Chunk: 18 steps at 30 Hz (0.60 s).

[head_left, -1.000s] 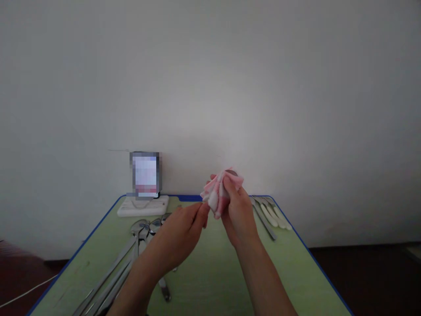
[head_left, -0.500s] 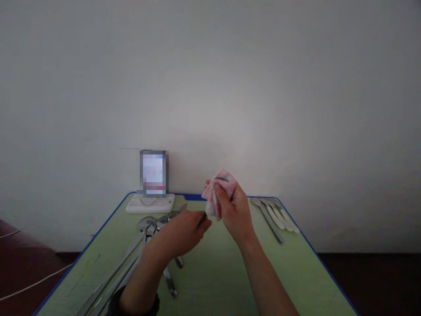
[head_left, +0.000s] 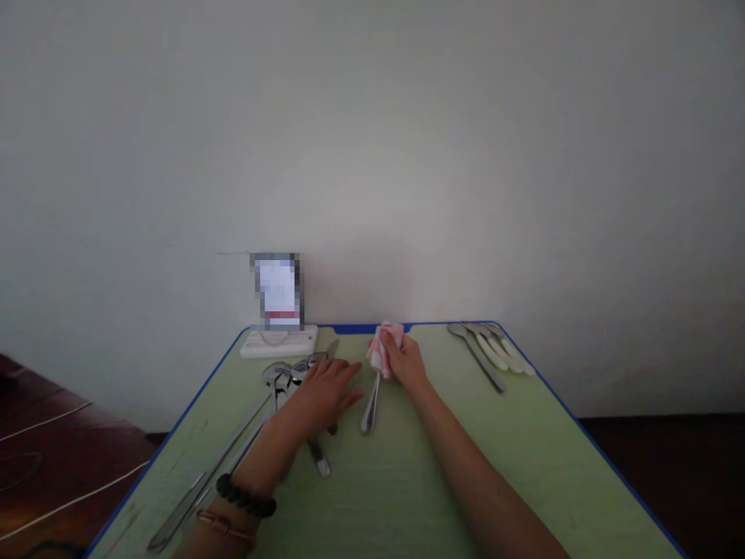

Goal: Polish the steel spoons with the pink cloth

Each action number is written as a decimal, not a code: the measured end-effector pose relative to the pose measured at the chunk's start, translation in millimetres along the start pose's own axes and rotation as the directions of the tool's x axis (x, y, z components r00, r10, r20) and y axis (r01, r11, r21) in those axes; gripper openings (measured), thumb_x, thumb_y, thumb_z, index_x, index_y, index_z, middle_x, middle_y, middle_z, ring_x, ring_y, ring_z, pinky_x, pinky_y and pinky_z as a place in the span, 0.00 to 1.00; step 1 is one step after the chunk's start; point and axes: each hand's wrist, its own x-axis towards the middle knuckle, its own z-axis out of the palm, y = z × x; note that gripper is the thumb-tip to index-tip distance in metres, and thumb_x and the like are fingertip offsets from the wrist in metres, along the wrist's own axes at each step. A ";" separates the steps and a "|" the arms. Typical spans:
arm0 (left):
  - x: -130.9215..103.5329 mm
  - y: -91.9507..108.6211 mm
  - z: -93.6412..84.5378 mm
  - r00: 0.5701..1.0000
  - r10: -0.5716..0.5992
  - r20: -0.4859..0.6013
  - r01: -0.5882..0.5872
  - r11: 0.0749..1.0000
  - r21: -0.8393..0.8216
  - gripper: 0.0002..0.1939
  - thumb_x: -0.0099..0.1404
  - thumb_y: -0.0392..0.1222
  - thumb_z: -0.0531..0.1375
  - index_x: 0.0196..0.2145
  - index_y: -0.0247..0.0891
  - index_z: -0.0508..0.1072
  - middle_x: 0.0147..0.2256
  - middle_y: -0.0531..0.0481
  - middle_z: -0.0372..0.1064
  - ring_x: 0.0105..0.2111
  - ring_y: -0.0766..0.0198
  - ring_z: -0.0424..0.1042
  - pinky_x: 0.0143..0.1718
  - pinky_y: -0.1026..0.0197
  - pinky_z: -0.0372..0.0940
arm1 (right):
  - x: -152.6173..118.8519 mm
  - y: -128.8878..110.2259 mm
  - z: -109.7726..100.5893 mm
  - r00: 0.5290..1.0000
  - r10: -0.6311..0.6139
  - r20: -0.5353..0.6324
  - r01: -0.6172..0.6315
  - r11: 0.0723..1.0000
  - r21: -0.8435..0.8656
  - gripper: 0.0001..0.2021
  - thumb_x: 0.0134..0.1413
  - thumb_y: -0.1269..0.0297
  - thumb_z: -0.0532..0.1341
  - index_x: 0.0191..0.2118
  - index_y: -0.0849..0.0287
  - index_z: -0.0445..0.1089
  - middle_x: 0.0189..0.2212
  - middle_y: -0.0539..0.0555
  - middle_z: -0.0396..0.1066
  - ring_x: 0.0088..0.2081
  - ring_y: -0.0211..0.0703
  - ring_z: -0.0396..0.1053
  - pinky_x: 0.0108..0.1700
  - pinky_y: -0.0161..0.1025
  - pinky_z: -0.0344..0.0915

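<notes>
The pink-and-white cloth (head_left: 379, 355) is located above the far middle of the green tabletop (head_left: 396, 497), bunched around the upper part of a metal utensil (head_left: 371, 407). The utensil's handle protrudes below the cloth and points toward the wearer; its head is covered, so its type cannot be confirmed. Whether the handle end touches the tabletop cannot be determined.

The right hand (head_left: 408, 363) is clamped on the cloth, thumb on top, with the utensil enclosed in the folds. The left hand (head_left: 329, 388) grips nothing visible: its fingers are spread, just beside the exposed handle and apart from it. Contact with the cutlery beneath cannot be determined.

Handling, as judged: the cloth is light, soft and limp; pinch it through several folds. The utensil is rigid, fairly light and not fragile, but its smooth metal may slip or rotate within the fabric. Take hold of the bare handle near its wide end.

Left of the cloth, long-handled metal utensils (head_left: 181, 508) lie partly under the left forearm. Right of it, a metal spoon (head_left: 483, 365) lies beside white-handled cutlery (head_left: 492, 352). At the far left, a device with a blurred screen (head_left: 280, 291) stands at a white base (head_left: 279, 344).
</notes>
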 end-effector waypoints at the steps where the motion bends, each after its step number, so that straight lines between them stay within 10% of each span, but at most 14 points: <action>1: -2.8 -5.2 6.6 1.000 0.011 -0.015 -0.011 1.000 0.018 0.23 0.67 0.49 0.48 0.57 0.38 0.60 0.55 0.40 0.60 0.56 0.51 0.57 0.57 0.47 0.51 | -2.8 5.2 -2.0 0.999 0.017 0.029 -0.018 0.999 0.042 0.19 0.50 0.48 0.55 0.33 0.61 0.73 0.28 0.55 0.75 0.26 0.42 0.70 0.32 0.39 0.66; 9: -14.2 -22.1 46.2 0.964 0.151 -0.219 -0.114 0.978 0.174 0.22 0.68 0.47 0.46 0.56 0.37 0.61 0.56 0.40 0.59 0.57 0.53 0.57 0.60 0.44 0.47 | -34.7 10.6 -14.8 0.990 0.017 0.138 -0.035 0.991 0.131 0.18 0.51 0.48 0.55 0.30 0.61 0.69 0.25 0.54 0.74 0.24 0.40 0.70 0.27 0.35 0.65; 18: -30.7 -36.8 40.6 0.961 0.200 -0.191 -0.189 0.979 0.071 0.22 0.67 0.37 0.46 0.59 0.36 0.56 0.55 0.42 0.59 0.57 0.55 0.56 0.61 0.46 0.47 | -39.4 22.5 -14.0 0.992 -0.105 0.064 0.111 0.988 -0.103 0.16 0.54 0.53 0.53 0.33 0.59 0.71 0.25 0.52 0.74 0.27 0.41 0.70 0.32 0.36 0.65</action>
